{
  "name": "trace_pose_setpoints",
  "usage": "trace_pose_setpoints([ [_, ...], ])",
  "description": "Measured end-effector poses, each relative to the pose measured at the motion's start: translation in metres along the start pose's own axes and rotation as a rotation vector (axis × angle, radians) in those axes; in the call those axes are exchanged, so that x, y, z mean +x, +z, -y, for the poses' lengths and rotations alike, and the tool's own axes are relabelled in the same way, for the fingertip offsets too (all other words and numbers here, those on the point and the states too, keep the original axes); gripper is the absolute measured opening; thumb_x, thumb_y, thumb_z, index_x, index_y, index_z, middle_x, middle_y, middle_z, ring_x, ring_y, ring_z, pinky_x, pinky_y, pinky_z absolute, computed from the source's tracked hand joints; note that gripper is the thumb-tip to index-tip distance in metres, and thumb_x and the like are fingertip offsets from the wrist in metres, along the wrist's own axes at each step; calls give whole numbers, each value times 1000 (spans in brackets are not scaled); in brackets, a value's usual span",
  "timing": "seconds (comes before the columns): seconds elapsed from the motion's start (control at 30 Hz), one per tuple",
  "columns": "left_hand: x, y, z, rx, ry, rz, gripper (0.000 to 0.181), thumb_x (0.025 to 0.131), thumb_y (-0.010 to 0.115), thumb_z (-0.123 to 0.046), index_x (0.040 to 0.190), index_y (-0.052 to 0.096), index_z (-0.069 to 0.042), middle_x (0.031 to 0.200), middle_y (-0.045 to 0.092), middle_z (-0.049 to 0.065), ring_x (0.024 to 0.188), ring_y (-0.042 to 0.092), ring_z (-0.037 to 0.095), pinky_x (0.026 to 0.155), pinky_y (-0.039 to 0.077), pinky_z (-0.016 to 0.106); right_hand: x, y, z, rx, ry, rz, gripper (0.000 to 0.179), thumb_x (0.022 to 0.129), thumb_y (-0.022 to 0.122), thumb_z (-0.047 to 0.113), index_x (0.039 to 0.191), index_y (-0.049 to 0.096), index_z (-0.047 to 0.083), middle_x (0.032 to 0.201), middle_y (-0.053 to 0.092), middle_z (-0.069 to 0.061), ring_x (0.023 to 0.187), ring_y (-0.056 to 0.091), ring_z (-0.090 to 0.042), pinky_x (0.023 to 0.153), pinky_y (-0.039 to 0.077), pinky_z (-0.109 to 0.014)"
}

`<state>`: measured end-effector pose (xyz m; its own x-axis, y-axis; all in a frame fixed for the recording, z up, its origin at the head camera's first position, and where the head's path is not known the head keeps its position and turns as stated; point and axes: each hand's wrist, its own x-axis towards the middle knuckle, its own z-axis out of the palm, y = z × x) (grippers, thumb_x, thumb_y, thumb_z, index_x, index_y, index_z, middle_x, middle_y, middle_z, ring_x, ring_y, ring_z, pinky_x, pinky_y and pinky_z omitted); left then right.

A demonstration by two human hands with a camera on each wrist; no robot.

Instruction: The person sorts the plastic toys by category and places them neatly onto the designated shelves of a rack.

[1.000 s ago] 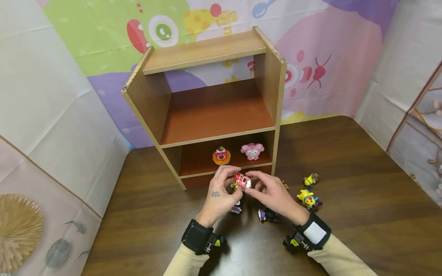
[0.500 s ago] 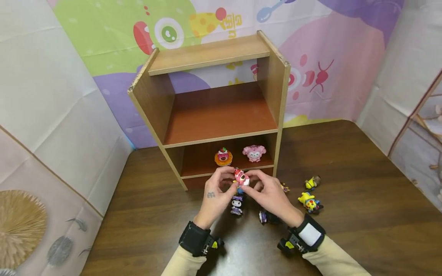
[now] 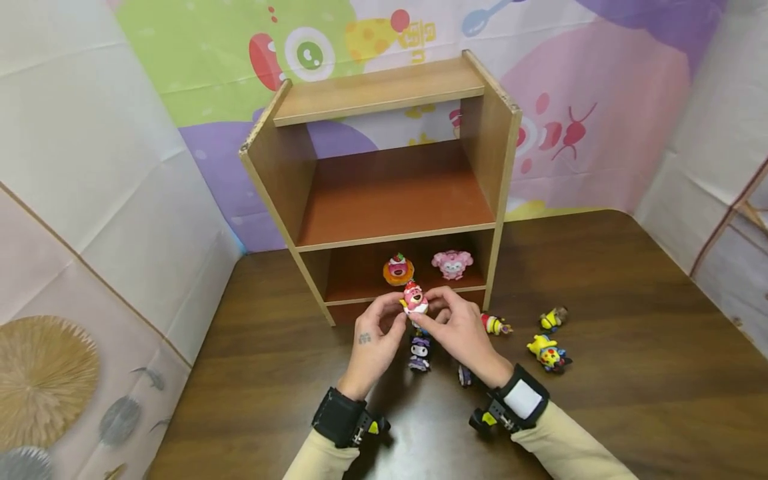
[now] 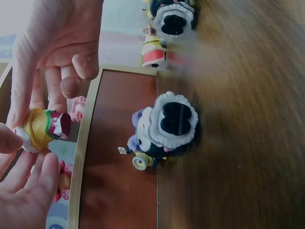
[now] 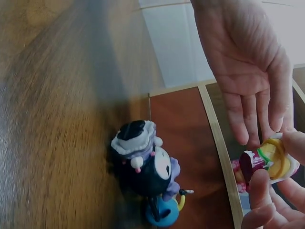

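- While the left hand [image 3: 367, 340] and the right hand [image 3: 461, 325] pinch it between thumbs and fingertips, a small rounded pink-and-white figurine [image 3: 414, 299] with a red top is upright at centre frame, in front of the brown wooden shelf unit [image 3: 489, 153].
- Yellow character-like marks [image 3: 414, 33], upper middle, cannot be read.
- Dark brown wooden table [image 3: 654, 360] stretches past a spotted yellow figurine [image 3: 547, 351] towards its rounded edge at right.

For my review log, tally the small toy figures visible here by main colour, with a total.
Small pink toy figures (held one, orange-based one, big-eared one): 3
Black-and-purple toy figures (clear one, partly hidden one): 2
Mostly yellow toy figures (brown-tipped one, red-marked one): 2
Red-and-yellow toy figure: 1
Blue-and-yellow toy figure, partly hidden: 1
Total visible: 9
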<state>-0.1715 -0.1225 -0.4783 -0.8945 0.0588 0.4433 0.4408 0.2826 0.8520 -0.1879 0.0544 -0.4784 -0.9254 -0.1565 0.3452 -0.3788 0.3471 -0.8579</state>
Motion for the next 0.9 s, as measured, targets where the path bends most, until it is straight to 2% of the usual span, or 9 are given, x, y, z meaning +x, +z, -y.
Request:
trace_pose_setpoints([
  [0.13, -2, -3, 0, 11, -5, -17, 31, 94, 69, 0, 123, 68, -11, 107, 75, 10, 97, 71, 24, 80, 56, 26, 1, 3, 1, 38, -10, 7, 34, 86, 84, 23, 113, 67, 11, 95, 76, -8, 60, 64, -11, 50, 48, -24],
  [0.3, -5, -7, 1, -10, -35, -35, 31, 95, 67, 0, 125, 67, -10, 110, 74, 11, 99, 71, 23, 84, 57, 26, 2, 9, 1, 94, -14, 26, 30, 90, 80, 23, 113, 69, 9, 97, 77, -11, 61, 68, -24, 50, 48, -23],
  [0.43, -7, -12, 3, -14, -35, -62, 32, 97, 65, 0, 128, 66, -7, 113, 73, 13, 100, 71, 24, 85, 57, 25, 2, 13, 5, 131, -8, 55, 25, 94, 75, 19, 116, 69, 7, 97, 77, -12, 61, 69, -32, 52, 51, -24],
  [0.6, -9, -19, 7, -21, -27, -80, 34, 97, 65, 1, 131, 65, -3, 114, 73, 17, 100, 73, 29, 82, 56, 22, 2, 21, 9, 152, -7, 76, 23, 96, 72, 13, 117, 68, 5, 97, 76, -14, 59, 70, -30, 55, 56, -26],
  [0.73, -9, -24, 9, -30, -7, -88, 37, 96, 67, 0, 133, 64, 0, 117, 72, 19, 103, 73, 32, 82, 57, 22, 5, 29, 12, 159, -21, 72, 22, 95, 72, 12, 116, 67, 4, 96, 76, -14, 58, 69, -25, 54, 56, -27],
  [0.9, -7, -32, 11, -30, -10, -111, 40, 96, 68, -1, 135, 62, 1, 121, 71, 19, 106, 72, 32, 86, 57, 24, 9, 40, 14, 174, -22, 61, 22, 96, 72, 13, 115, 67, 4, 97, 76, -14, 58, 68, -30, 51, 53, -27],
])
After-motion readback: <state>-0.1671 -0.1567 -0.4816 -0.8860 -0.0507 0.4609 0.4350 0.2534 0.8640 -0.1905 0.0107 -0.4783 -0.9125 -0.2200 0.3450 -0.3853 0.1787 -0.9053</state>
